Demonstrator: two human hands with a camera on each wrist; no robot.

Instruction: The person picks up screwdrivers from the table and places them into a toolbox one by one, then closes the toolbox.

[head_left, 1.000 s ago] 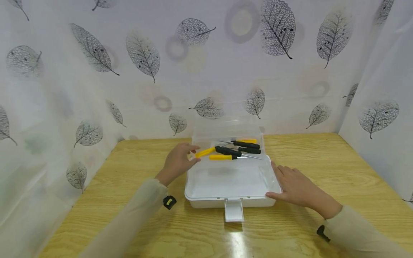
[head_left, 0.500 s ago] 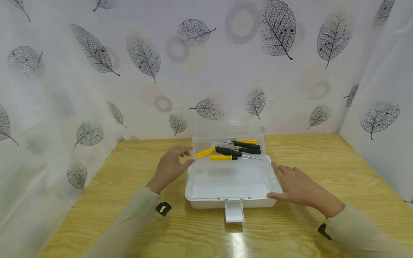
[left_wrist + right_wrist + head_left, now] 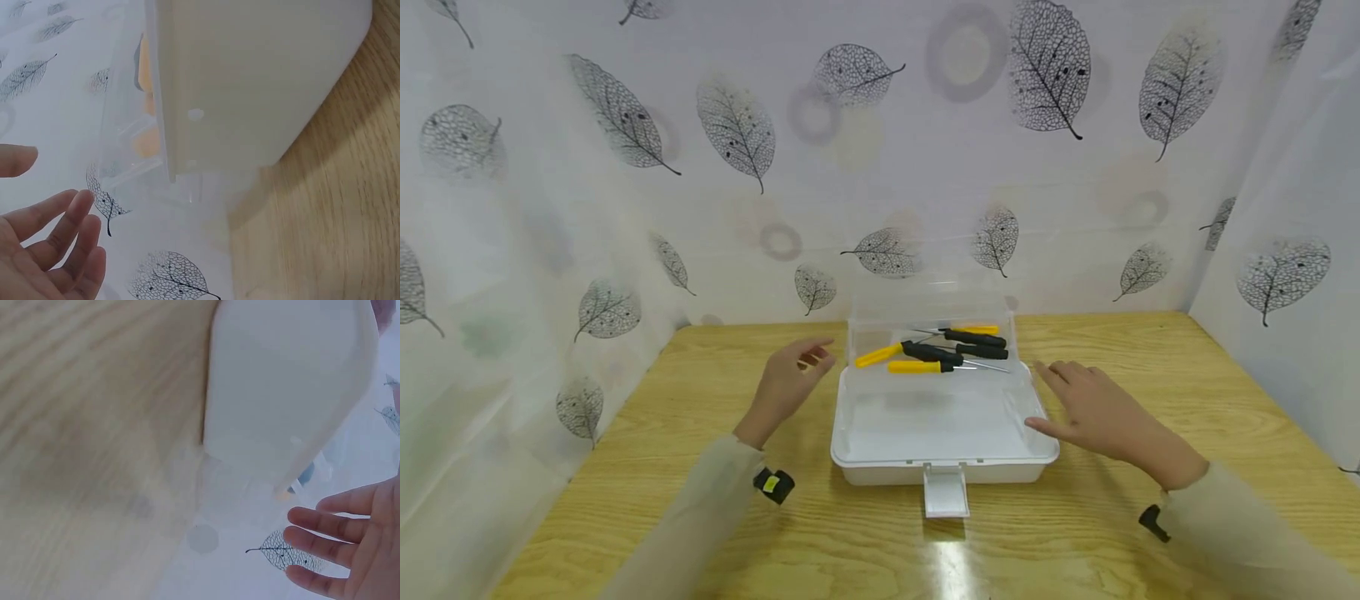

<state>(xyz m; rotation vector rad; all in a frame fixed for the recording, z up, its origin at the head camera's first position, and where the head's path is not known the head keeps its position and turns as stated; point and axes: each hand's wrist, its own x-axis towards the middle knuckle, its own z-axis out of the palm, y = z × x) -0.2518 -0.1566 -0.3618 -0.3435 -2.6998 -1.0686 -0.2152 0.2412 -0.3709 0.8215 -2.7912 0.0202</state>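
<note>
A white plastic box (image 3: 943, 429) stands on the table with its clear lid (image 3: 880, 312) tipped back behind it. Several screwdrivers (image 3: 932, 353) with black or yellow handles lie in the lid. My left hand (image 3: 784, 382) hovers left of the box, apart from it, fingers loosely bent around nothing. In the left wrist view its thumb and fingers are spread apart. To the right, my right hand (image 3: 1097, 411) is beside the box's right rim, fingers extended and holding nothing. The right wrist view shows that hand (image 3: 369, 544) apart from the box wall.
A white latch (image 3: 946, 492) hangs down at the box's front. The wooden table (image 3: 1165, 358) runs on both sides and in front. Behind it hangs a white curtain (image 3: 925, 167) with a leaf print.
My left hand let go of the yellow-handled screwdriver in the lid and drew back leftward. My right hand has lifted slightly off the box's right rim. The screwdrivers stay in place.
</note>
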